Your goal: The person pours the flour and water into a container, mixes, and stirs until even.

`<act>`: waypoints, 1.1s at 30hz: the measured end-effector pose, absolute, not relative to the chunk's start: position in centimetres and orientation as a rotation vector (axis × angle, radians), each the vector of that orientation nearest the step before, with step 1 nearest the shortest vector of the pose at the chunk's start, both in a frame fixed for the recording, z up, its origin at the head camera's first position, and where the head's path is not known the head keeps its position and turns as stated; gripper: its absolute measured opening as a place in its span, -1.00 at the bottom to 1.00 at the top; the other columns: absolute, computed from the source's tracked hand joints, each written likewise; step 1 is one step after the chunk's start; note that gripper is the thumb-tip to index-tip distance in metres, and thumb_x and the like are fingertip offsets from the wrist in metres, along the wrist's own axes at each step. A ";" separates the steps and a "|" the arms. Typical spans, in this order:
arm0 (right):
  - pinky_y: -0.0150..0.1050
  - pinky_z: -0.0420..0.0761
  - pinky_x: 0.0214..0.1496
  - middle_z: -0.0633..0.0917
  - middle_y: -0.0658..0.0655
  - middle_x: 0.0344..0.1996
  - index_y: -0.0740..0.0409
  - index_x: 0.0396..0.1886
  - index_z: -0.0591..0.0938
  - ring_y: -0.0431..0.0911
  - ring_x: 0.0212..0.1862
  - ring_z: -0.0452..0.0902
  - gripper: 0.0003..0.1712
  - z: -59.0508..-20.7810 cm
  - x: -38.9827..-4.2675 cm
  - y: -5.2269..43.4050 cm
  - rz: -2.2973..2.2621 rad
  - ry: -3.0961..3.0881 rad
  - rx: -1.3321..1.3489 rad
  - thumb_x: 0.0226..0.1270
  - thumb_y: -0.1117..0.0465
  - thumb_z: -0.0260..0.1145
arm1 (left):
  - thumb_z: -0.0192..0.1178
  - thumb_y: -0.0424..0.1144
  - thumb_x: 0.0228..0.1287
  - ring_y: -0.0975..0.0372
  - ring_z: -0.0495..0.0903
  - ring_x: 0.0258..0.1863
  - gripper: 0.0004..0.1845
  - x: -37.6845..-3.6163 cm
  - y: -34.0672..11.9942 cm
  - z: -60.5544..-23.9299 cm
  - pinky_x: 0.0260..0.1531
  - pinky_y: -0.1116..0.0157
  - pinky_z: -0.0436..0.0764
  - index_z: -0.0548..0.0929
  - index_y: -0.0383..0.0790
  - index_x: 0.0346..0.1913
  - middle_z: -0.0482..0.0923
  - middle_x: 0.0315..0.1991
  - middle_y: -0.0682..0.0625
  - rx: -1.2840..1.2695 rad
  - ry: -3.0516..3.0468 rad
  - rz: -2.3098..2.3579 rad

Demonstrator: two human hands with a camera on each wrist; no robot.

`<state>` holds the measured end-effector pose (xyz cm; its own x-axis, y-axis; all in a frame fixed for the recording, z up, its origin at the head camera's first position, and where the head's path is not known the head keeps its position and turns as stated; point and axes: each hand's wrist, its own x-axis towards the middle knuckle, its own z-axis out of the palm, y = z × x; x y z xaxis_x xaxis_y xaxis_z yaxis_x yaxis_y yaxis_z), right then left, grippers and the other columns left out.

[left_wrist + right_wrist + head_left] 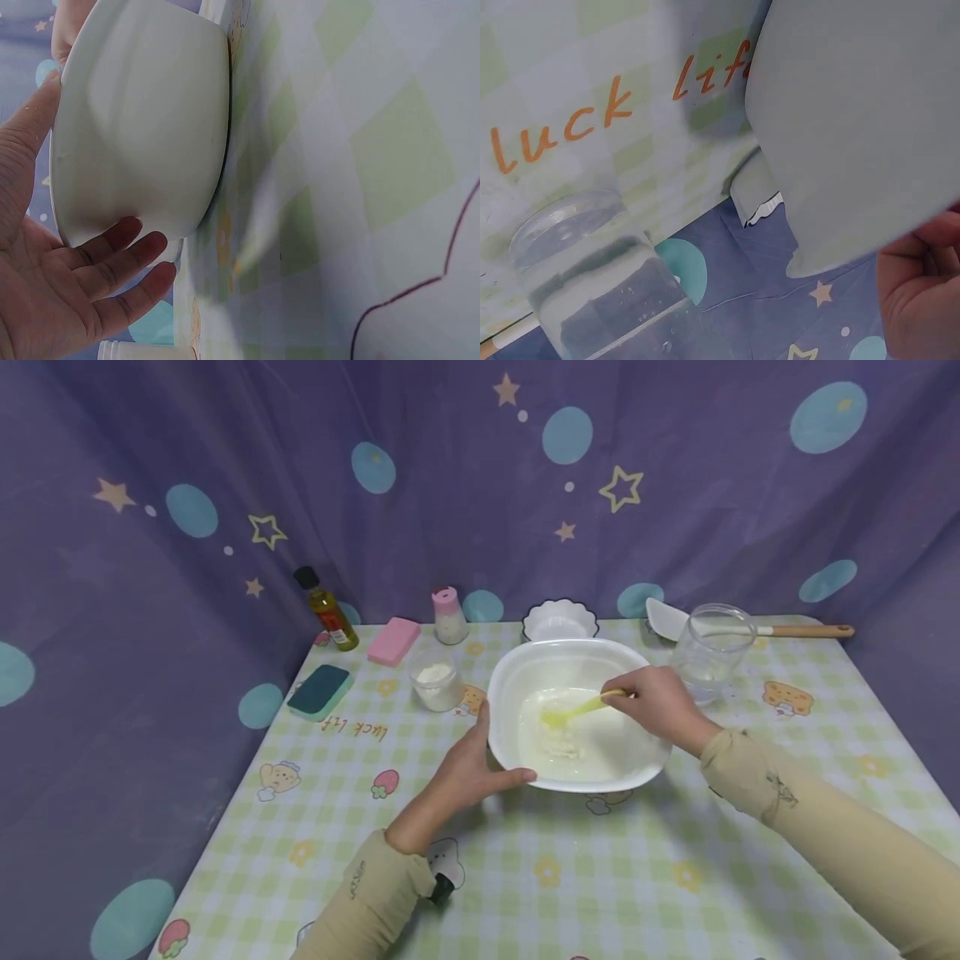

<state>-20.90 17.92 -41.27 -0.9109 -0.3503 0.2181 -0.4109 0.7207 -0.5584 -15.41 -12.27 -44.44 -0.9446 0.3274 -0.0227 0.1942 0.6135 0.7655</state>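
Observation:
A white bowl [570,660] with white flour and liquid in it stands mid-table. My left hand [468,768] holds its near-left rim, thumb over the edge and fingers [124,259] spread under the bowl's outer wall [142,127]. My right hand [654,702] reaches over the right rim and pinches a yellow spoon [573,710], whose tip lies in the white mix. In the right wrist view the bowl's wall [862,127] fills the upper right and only the hand's curled fingers [922,292] show at the corner.
A clear glass jar [708,652] stands right of the bowl, with a white spatula [750,628] behind it. A small scalloped dish [559,618], pink-capped shaker [450,617], cup of white powder [437,683], pink block [393,640], green sponge [321,691] and oil bottle [327,610] line the back left.

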 end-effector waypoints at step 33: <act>-0.22 0.54 -0.53 0.75 0.06 -0.44 0.18 -0.29 0.79 -0.13 -0.61 0.52 -0.89 -37.9 -19.9 20.9 1.010 -3.141 0.671 0.24 0.26 0.40 | 0.55 0.17 -0.16 0.16 0.07 0.46 0.43 -15.4 -12.2 -44.6 0.36 0.03 0.16 -0.34 0.06 0.56 -0.05 0.54 0.03 0.440 2.667 1.293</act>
<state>-19.94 20.86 -37.87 -0.8963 -0.4342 -0.0904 -0.3001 0.7438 -0.5973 -15.42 -12.20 -44.60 -0.9466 0.3225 -0.0028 0.1976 0.5868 0.7852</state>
